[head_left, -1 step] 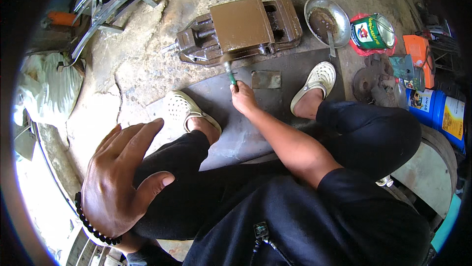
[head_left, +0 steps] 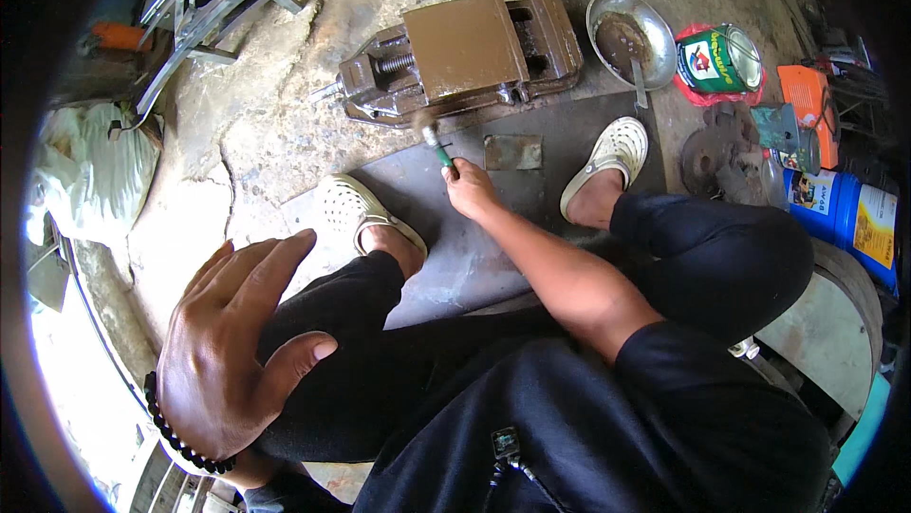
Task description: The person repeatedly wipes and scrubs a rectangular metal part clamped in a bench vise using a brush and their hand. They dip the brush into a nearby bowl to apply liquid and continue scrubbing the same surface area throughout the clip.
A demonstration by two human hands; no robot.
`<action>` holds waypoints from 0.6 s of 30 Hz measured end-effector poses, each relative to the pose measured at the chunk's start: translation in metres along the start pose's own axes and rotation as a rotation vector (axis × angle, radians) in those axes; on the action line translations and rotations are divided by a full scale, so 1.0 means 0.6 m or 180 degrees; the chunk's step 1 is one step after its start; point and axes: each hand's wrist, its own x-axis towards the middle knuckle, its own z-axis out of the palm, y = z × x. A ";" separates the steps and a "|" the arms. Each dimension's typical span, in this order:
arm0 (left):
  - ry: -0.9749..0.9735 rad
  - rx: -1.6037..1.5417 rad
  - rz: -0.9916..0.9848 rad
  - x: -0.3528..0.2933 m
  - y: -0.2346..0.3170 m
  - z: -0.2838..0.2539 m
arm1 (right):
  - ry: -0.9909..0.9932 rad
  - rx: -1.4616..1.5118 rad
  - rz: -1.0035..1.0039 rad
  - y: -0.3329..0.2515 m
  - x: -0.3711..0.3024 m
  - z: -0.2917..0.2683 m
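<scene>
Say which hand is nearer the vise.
Right. The right hand is just on the wearer's side of the vise, holding a brush toward its near edge; the left hand is farther back, lower left, empty.

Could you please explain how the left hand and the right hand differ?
The left hand is open and holds nothing; the right hand grips a brush. The left hand has a black beaded bracelet at its wrist; the right hand has none. Both are ungloved.

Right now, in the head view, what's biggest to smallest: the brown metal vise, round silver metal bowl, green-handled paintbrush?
1. Brown metal vise, biggest by far
2. Round silver metal bowl
3. Green-handled paintbrush, smallest
</scene>
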 end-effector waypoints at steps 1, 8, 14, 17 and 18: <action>-0.0026 0.0052 0.0028 0.008 -0.005 -0.002 | -0.0385 -0.0372 0.0127 0.004 0.004 -0.010; -0.0078 0.0137 0.0183 0.042 0.003 -0.016 | 0.0343 -0.0260 0.0010 0.079 0.043 -0.153; -0.0243 0.0170 0.0367 0.059 0.029 -0.024 | 0.0669 0.1393 0.1099 0.109 0.031 -0.153; -0.0185 0.0152 0.0327 0.063 0.026 -0.022 | 0.0524 0.2104 0.1533 0.093 0.029 -0.139; -0.0173 0.0141 0.0276 0.065 0.023 -0.020 | 0.0508 0.1906 0.1479 0.087 0.029 -0.138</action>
